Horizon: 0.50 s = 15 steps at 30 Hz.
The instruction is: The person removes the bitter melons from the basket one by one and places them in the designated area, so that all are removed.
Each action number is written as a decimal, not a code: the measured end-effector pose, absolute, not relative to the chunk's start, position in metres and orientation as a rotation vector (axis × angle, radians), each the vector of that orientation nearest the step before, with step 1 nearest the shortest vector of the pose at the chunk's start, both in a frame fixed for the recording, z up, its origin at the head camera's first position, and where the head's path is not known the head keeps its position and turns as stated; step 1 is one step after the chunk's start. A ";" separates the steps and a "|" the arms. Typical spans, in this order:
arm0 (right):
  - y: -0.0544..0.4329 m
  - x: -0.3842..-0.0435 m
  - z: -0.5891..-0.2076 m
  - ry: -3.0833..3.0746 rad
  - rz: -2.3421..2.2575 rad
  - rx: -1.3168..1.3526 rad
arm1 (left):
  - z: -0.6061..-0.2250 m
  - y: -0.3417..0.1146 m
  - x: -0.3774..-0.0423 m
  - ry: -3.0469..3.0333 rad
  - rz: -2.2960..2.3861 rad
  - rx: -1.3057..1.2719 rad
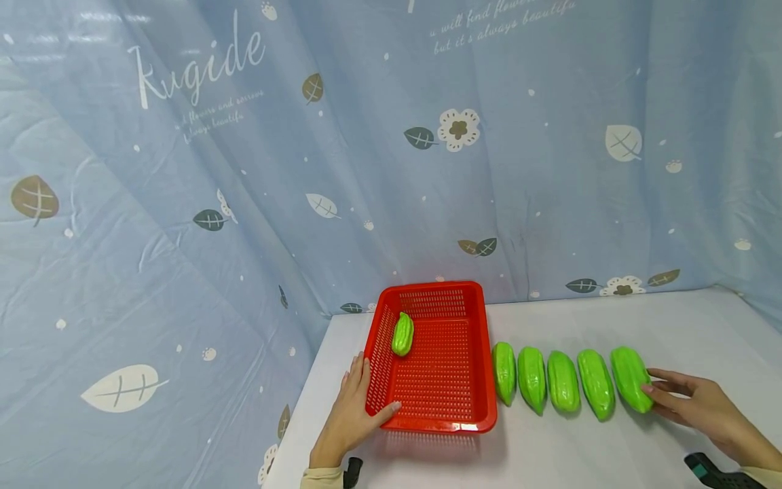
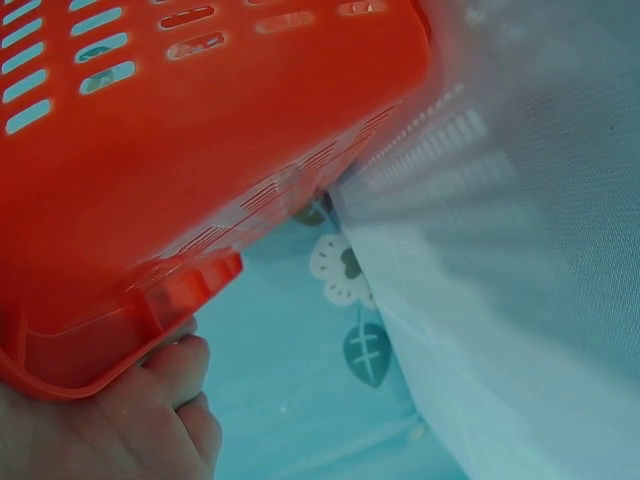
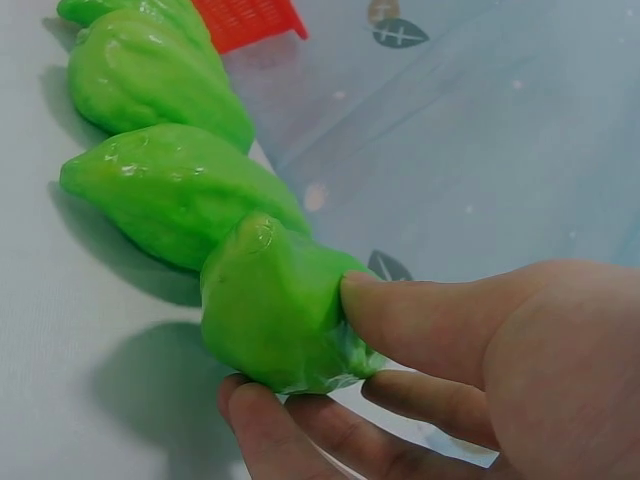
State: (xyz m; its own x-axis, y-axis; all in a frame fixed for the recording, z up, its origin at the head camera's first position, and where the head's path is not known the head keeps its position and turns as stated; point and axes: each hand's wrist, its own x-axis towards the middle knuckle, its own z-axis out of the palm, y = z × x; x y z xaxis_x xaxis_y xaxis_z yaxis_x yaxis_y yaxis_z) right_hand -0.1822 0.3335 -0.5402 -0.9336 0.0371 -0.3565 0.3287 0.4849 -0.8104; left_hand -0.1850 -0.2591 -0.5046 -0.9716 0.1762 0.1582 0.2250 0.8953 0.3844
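A red plastic basket stands on the white table, with one glossy green star fruit inside near its left wall. My left hand grips the basket's near left corner, thumb over the front rim and fingers along the outer left side; in the left wrist view, fingers show under the rim. Right of the basket, several more star fruits lie in a row. At the row's right end, my right hand holds the last star fruit, thumb on one side and fingertips beneath it.
The white table meets a blue printed curtain behind and at the left. The nearest star fruit in the row lies close against the basket's right wall. Dark bands circle both wrists.
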 end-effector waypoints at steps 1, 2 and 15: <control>0.334 -0.182 -0.541 2.443 -1.426 0.309 | -0.505 -0.259 -0.185 -2.943 -0.617 -0.310; 0.334 -0.182 -0.541 2.444 -1.424 0.302 | -0.505 -0.259 -0.185 -2.943 -0.617 -0.309; 0.336 -0.182 -0.549 2.449 -1.412 0.276 | -0.507 -0.261 -0.186 -2.926 -0.620 -0.315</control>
